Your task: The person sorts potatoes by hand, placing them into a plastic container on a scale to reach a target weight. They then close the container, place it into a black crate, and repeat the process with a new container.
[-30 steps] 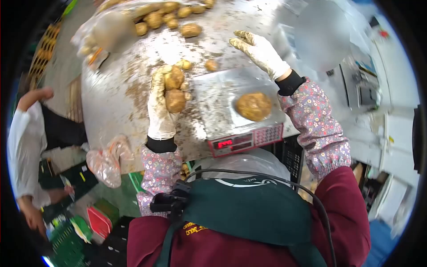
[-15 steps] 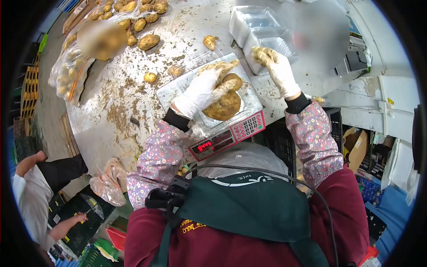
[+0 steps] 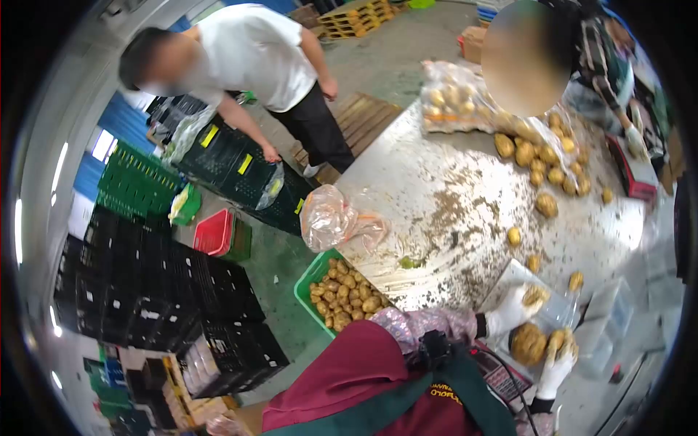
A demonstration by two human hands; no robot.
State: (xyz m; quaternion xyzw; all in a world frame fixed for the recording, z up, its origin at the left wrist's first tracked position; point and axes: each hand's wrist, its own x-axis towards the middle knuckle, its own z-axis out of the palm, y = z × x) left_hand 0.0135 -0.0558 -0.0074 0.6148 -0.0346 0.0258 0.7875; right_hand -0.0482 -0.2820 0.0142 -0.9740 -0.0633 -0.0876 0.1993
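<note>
My left hand, in a white glove with soiled fingertips, is over the far side of the scale. Its fingers look loosely bent and apart, with no potato plainly in them. A large brown potato rests on the scale between my two hands. On its right side, my gloved right hand has its dirty fingers closed around what looks like a smaller potato, partly hidden by the fingers. The scale's keypad shows in part behind a cable. Small potatoes lie just beyond the scale.
Clear plastic trays stand right of the scale. Potatoes spill from a bag at the table's far side. A green crate of potatoes and a plastic bag are leftward. A person stands by black crates; another works far right.
The view has swung left, bringing the crates and the standing person into sight. My left hand has come off the potatoes, and my right hand has moved from the trays to the scale.
</note>
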